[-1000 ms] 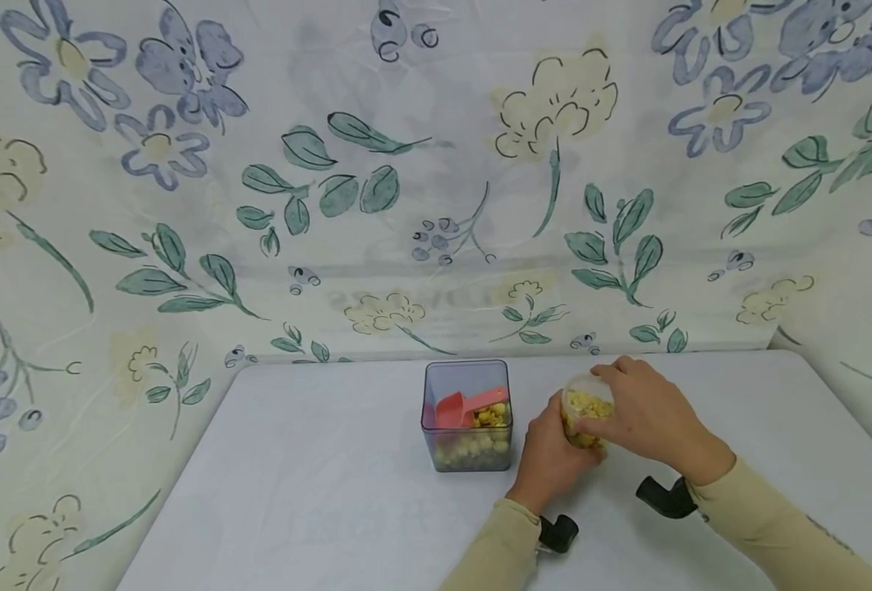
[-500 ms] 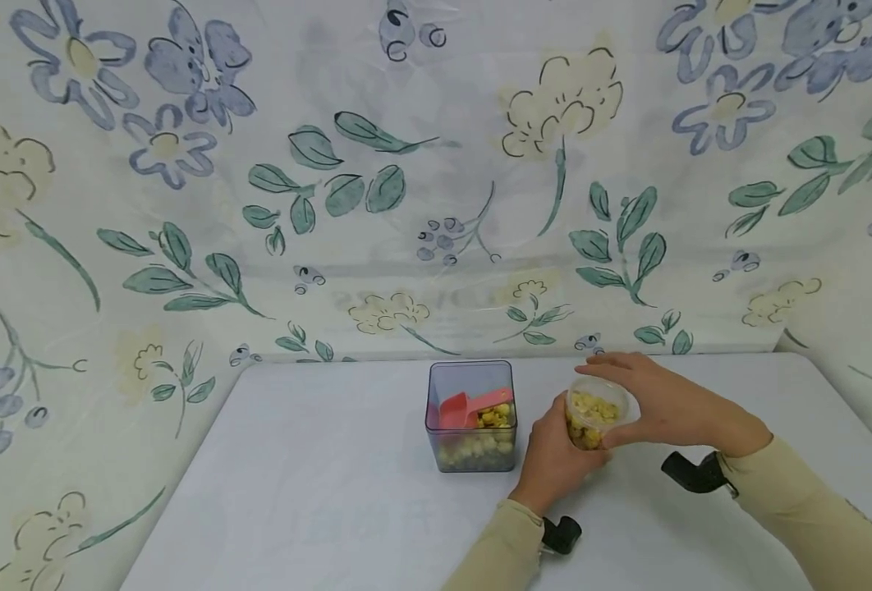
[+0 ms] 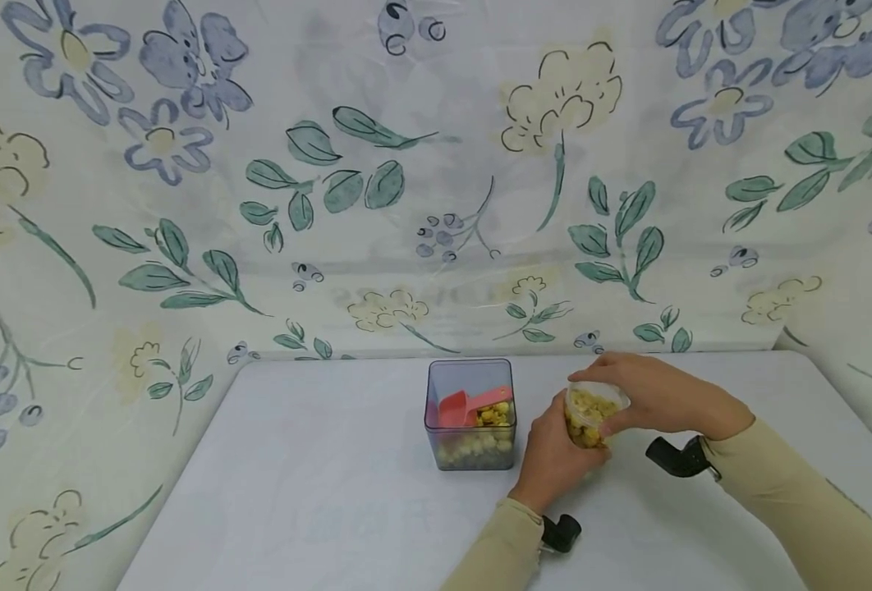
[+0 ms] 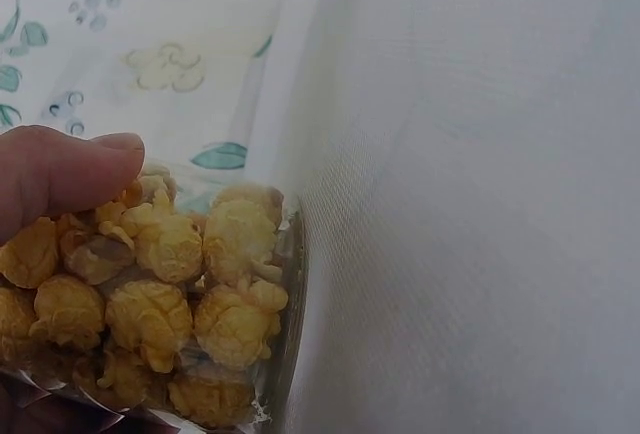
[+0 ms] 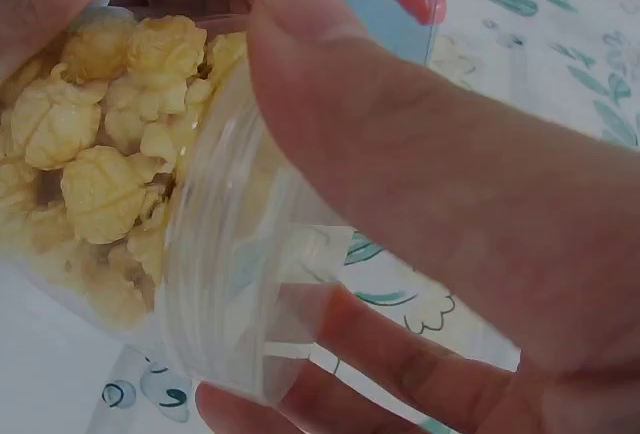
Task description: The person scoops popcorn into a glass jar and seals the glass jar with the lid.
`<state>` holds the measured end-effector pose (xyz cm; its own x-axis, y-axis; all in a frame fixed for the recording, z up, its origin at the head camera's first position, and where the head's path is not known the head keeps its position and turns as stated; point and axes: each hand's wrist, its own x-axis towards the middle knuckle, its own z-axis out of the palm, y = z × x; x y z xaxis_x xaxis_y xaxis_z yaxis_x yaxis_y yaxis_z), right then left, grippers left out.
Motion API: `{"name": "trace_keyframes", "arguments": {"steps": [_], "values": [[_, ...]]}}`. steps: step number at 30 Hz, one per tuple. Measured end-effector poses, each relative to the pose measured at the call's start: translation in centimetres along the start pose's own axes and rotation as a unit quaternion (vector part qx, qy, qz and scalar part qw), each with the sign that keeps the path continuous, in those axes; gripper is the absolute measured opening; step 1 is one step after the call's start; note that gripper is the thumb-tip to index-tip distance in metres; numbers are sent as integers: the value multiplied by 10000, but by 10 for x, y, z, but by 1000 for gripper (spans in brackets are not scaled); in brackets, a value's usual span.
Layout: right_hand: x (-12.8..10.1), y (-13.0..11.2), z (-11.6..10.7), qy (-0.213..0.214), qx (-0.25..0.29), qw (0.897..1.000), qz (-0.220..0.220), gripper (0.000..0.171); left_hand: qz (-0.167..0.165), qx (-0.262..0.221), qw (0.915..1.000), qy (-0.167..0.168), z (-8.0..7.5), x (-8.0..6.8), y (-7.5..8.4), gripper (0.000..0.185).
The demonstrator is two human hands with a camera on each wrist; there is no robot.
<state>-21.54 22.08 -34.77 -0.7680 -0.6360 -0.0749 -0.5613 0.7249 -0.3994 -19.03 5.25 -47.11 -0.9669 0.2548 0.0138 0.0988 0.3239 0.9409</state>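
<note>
Behind both hands' fingers (image 3: 604,427), popcorn cup (image 3: 589,414) sits half-hidden.

Small clear plastic cup (image 3: 591,414), full of yellow popcorn (image 4: 170,294), tilted, lifted above the table

In front of you a square clear container (image 3: 470,427) stands on the white desk (image 3: 318,492), partly filled with yellow popcorn (image 3: 480,445). A pink scoop (image 3: 469,404) leans inside it, its handle angled up toward the right rim. Behind the desk, and around both of its sides, you see a pale cloth (image 3: 377,189) printed with blue and cream flowers and green leaves
</note>
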Motion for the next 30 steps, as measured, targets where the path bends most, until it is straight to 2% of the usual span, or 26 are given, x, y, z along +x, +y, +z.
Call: {"name": "trace_keyframes", "arguments": {"steps": [7,14,21,30], "values": [[4,-9,2,-2,-332,9989,344,67,-79,32,10000,14,0,0,-1,78],[3,-16,9,402,-711,9947,628,66,-79,45,9999,70,2,1,0,75],[2,-27,16,839,-1024,9862,995,65,-149,105,9998,88,2,3,3,73],[5,-32,27,1431,-1531,9689,1319,67,-171,190,9996,83,3,3,3,73]]}}
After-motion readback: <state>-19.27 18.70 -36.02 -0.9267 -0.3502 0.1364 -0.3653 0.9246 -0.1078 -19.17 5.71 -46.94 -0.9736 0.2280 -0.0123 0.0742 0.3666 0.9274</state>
